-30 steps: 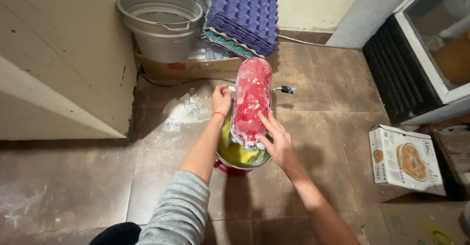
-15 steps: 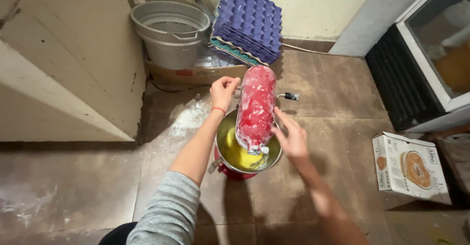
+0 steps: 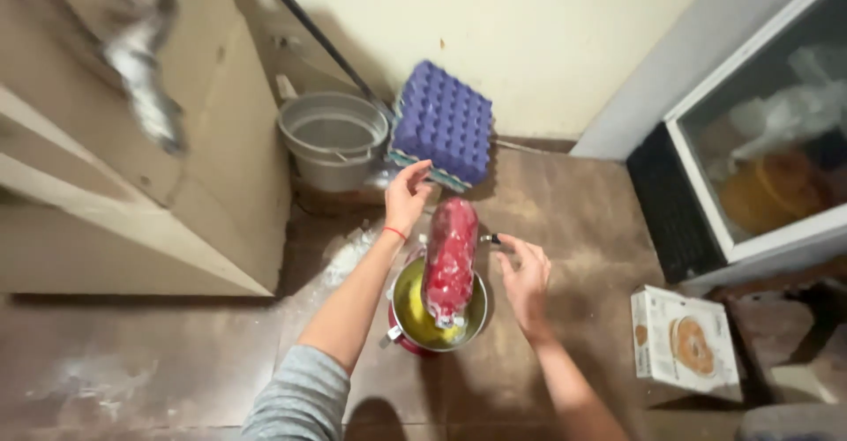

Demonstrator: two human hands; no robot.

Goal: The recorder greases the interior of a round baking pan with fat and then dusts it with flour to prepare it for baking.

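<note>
Two bare hands work over a metal bowl point(image 3: 437, 313) that stands on the brown tiled floor point(image 3: 176, 362); every place below is told from that bowl. Far to its left and above rises a beige cabinet point(image 3: 132, 194), and white powder is smeared on the tiles left of the bowl. Up and to the left of it, against the wall, stands a grey bucket point(image 3: 333, 137), and just right of that bucket a stack of purple egg trays point(image 3: 444, 122) leans on the cream wall. The left hand point(image 3: 406, 196), with a red string at the wrist and a grey sleeve farther back on the arm, is raised above the bowl's left rim; its fingers are spread and curved, and its fingertips come near the upper end of the red bag point(image 3: 450, 260), though whether they touch or grip it cannot be told. That bag, clear plastic packed with something red, stands nearly upright with its lower end dipped into the bowl, over the yellow stuff inside. The right hand point(image 3: 527, 282) is just right of the bowl, fingers open and apart, close beside the bag and gripping nothing. Farther right on the floor lies a white cardboard box point(image 3: 684, 344), and up beyond it stands a glass-fronted white cabinet point(image 3: 768, 159).
</note>
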